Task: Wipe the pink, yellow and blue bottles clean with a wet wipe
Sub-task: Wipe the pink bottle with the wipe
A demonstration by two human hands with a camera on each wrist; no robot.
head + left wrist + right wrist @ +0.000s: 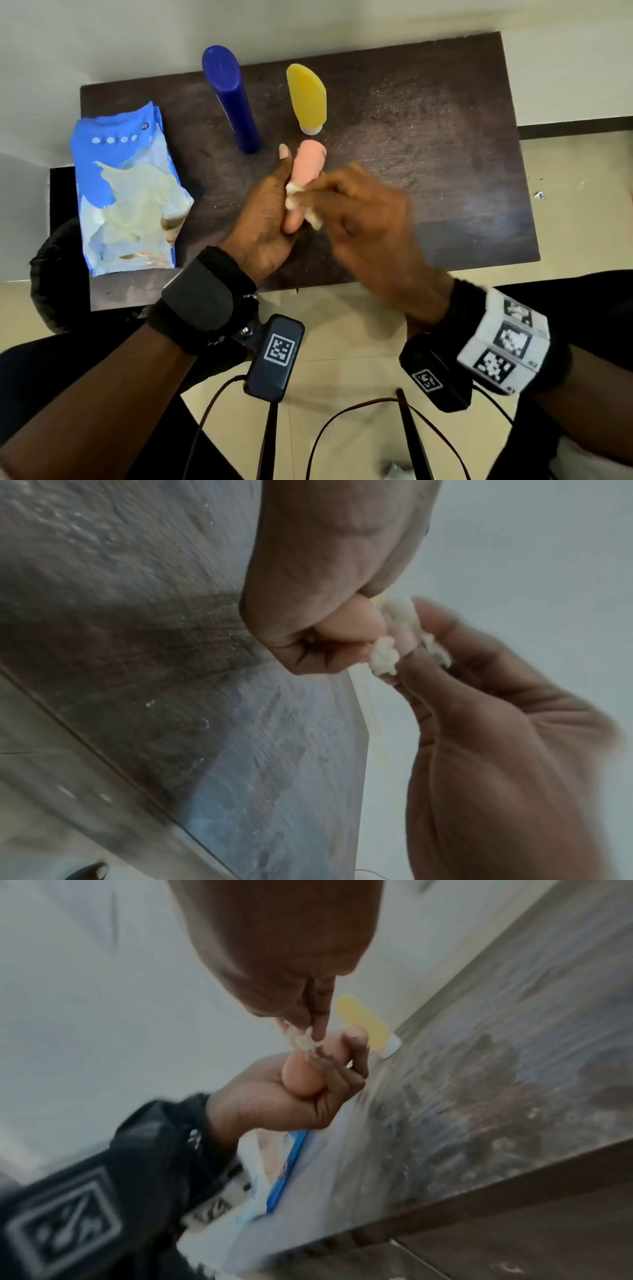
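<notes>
One underway: pink bottle (306,164), left hand (265,212) gripping it, right hand (363,212) pinching wet wipe (294,197).
Left: yellow bottle (307,94), blue bottle (230,96).

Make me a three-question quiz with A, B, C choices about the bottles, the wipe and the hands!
1. Where is the tall dark blue plastic bottle?
A. on the floor
B. left of the yellow squeeze bottle
C. inside the blue wipes packet

2. How many bottles stand on the dark wooden table?
A. two
B. three
C. none

3. What is the left hand doing?
A. lying flat
B. gripping the small pink bottle
C. opening the packet

Answers: 1 B, they stand side by side. 2 A, blue and yellow stand; pink is held. 3 B, while the right hand pinches the crumpled white wet wipe against it.
</notes>
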